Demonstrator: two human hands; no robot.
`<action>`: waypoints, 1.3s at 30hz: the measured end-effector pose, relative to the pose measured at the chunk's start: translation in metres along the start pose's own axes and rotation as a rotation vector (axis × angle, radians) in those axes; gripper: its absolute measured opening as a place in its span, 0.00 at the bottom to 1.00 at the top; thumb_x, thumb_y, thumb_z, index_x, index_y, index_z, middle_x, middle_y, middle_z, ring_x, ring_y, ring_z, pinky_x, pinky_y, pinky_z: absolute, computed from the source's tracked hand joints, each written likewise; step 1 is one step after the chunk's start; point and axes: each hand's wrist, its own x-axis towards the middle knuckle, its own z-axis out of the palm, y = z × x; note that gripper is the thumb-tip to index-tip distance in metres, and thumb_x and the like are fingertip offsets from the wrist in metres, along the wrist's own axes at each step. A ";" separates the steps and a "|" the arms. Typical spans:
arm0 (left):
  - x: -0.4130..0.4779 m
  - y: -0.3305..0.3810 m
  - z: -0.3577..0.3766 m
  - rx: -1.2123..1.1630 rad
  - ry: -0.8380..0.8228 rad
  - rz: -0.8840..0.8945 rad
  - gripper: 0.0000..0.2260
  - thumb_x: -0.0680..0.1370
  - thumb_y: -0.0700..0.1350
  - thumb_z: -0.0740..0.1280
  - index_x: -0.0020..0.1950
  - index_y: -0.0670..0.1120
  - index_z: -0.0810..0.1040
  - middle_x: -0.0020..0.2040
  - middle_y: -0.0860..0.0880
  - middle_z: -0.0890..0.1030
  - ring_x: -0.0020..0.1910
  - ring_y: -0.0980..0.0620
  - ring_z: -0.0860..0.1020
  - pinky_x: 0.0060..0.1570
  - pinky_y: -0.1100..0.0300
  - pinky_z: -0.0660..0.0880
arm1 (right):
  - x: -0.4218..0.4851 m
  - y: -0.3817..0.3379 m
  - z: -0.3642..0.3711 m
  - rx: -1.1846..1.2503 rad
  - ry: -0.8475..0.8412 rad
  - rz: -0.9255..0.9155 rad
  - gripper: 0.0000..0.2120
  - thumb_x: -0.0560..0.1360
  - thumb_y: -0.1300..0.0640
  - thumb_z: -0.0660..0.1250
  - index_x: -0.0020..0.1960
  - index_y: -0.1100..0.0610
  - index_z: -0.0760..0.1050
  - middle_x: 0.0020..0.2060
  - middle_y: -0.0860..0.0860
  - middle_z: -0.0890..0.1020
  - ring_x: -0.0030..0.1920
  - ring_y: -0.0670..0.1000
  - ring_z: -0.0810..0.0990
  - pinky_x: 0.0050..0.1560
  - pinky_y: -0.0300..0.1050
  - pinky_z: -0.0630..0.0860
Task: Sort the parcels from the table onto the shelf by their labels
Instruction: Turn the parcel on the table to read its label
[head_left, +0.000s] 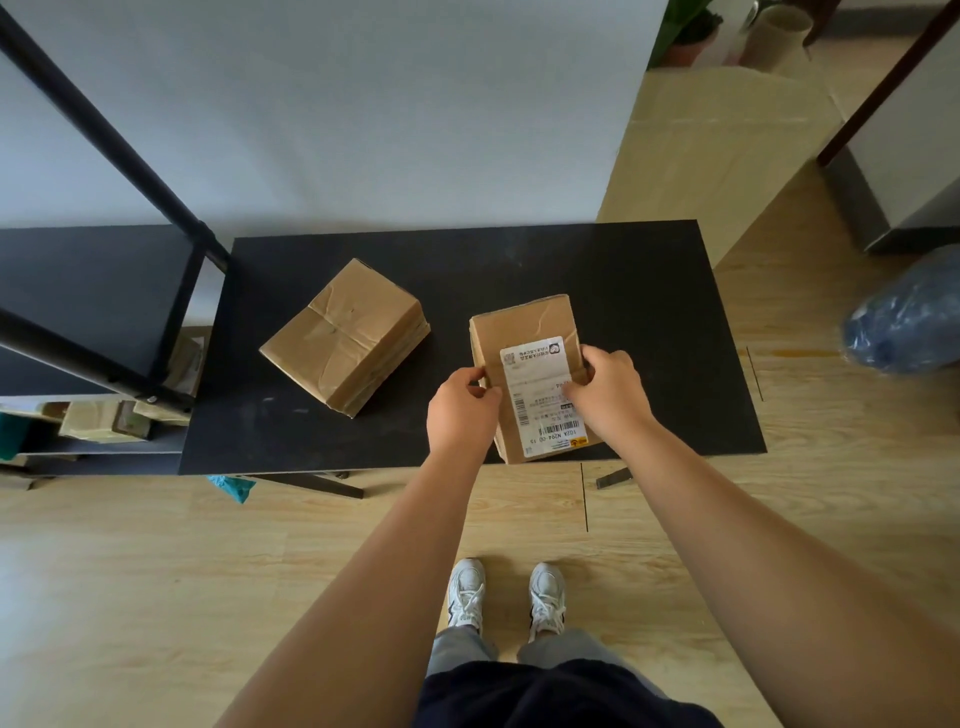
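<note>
On the black table (623, 291), left hand (460, 410) and right hand (608, 389) clamped on labelled parcel (524, 332), second parcel (345, 335) apart leftward, shelf (93, 291) beyond.

Head-worn view, steeply downward, table (649, 291) near, edges seemingly wide-angle-bent

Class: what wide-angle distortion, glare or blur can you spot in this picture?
Head view: the shelf posts and table edges splay outward, typical wide-angle bending; soft, even light with faint sheen on the tabletop; the label on the held parcel is sharp enough to show barcodes, small print unreadable.
</note>
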 end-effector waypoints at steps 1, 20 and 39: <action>0.001 -0.002 0.001 0.018 -0.011 -0.004 0.18 0.80 0.45 0.66 0.70 0.49 0.75 0.58 0.49 0.83 0.49 0.53 0.80 0.34 0.65 0.73 | 0.002 0.001 0.003 -0.028 -0.009 0.000 0.14 0.75 0.60 0.69 0.60 0.51 0.75 0.57 0.53 0.72 0.52 0.53 0.78 0.40 0.41 0.78; 0.045 0.017 -0.018 1.021 -0.136 0.544 0.34 0.78 0.42 0.69 0.80 0.56 0.57 0.82 0.47 0.53 0.80 0.43 0.51 0.75 0.44 0.58 | -0.005 0.002 0.007 -0.163 0.162 -0.026 0.25 0.78 0.56 0.65 0.74 0.53 0.66 0.66 0.53 0.75 0.64 0.53 0.74 0.58 0.53 0.77; -0.005 -0.007 -0.010 0.934 0.092 0.444 0.14 0.81 0.51 0.63 0.65 0.47 0.74 0.60 0.45 0.74 0.48 0.52 0.72 0.48 0.58 0.75 | -0.044 -0.007 0.019 -0.435 0.078 -0.232 0.23 0.79 0.56 0.64 0.73 0.53 0.68 0.64 0.52 0.74 0.63 0.53 0.70 0.56 0.47 0.77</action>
